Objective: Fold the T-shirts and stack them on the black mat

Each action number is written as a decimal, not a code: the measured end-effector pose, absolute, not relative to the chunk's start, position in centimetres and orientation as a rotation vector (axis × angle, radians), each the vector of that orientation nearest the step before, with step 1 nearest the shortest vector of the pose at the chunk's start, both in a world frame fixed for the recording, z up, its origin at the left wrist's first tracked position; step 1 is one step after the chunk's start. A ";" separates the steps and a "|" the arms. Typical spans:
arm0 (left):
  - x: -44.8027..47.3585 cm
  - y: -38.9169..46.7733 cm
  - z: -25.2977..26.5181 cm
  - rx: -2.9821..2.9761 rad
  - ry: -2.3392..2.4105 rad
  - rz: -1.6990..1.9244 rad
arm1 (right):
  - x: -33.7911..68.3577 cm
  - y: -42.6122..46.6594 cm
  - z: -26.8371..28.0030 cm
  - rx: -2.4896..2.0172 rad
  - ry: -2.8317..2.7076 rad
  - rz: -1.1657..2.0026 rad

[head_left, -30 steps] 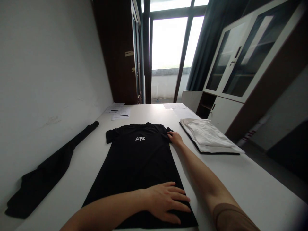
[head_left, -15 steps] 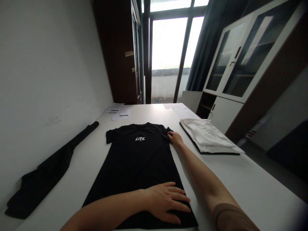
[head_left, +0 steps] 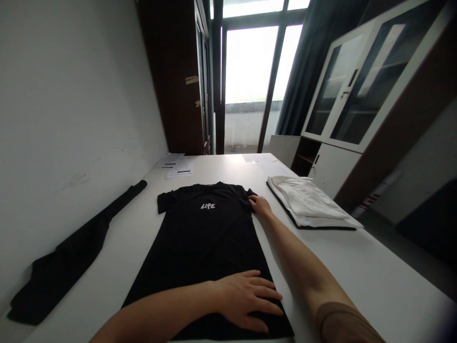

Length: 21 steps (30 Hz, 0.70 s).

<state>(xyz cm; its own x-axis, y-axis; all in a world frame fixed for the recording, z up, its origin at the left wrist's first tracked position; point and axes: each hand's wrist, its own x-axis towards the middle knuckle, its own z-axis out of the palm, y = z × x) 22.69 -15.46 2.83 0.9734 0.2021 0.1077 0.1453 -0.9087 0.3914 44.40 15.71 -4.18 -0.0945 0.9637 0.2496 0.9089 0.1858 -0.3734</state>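
Nothing I can make out from my remote seat has shifted since the earlier frame: cloth and both hands sit as they did half a second ago. The black T-shirt [head_left: 210,238] lies flat on the white table [head_left: 364,271], its collar [head_left: 214,184] at the far end and a white print [head_left: 207,206] just below that. On the shirt's lower right part, I see the left hand [head_left: 246,301] resting palm down, fingers spread and gripping nothing. At the shirt's upper right, the right hand [head_left: 261,206] touches the sleeve [head_left: 251,192]; I cannot tell whether the fingers pinch it or merely rest there.

As I judge it, a pull on that sleeve with the left palm bearing down could twist the shirt askew. Sliding the palm under pressure could ruck the thin-looking fabric, and the left forearm crossing the shirt's lower part could drag creases along.

To the right of the shirt, well apart from it, I have a stack of folded white cloth [head_left: 307,200] over a black layer [head_left: 321,228]; a wide swing of the right arm could skew it. Left of the shirt, a dark garment [head_left: 71,252] lies beside the wall [head_left: 71,119]. Papers [head_left: 180,166] lie beyond the shirt's far left corner.
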 end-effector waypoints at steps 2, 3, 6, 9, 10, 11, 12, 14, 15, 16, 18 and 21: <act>22.7 -15.5 2.8 2.730 0.256 0.198 | 44.3 15.6 -4.0 -1.757 -2.037 0.170; 22.7 -15.5 2.8 2.729 0.258 0.196 | 44.3 15.5 -3.9 -1.760 -2.038 0.171; 22.7 -15.4 2.7 2.723 0.251 0.201 | 44.2 15.3 -3.7 -1.774 -2.036 0.177; 22.7 -15.4 2.6 2.720 0.240 0.224 | 44.1 15.2 -3.4 -1.783 -2.039 0.177; 22.7 -15.4 2.6 2.719 0.241 0.224 | 44.1 15.1 -3.4 -1.785 -2.040 0.175; 22.7 -15.4 2.7 2.719 0.243 0.218 | 44.1 15.1 -3.4 -1.787 -2.042 0.174; 22.7 -15.4 2.7 2.720 0.247 0.208 | 44.1 15.1 -3.3 -1.789 -2.042 0.172; 22.7 -15.4 2.9 2.725 0.251 0.189 | 44.1 15.1 -3.3 -1.790 -2.042 0.171; 22.7 -15.4 2.9 2.730 0.251 0.185 | 44.1 15.1 -3.3 -1.788 -2.042 0.172; 22.7 -15.4 2.9 2.735 0.251 0.184 | 44.1 15.1 -3.4 -1.785 -2.041 0.173; 22.8 -15.4 2.8 2.744 0.252 0.185 | 44.2 15.2 -3.5 -1.779 -2.042 0.176; 22.8 -15.4 2.6 2.754 0.254 0.194 | 44.2 15.3 -3.7 -1.779 -2.042 0.168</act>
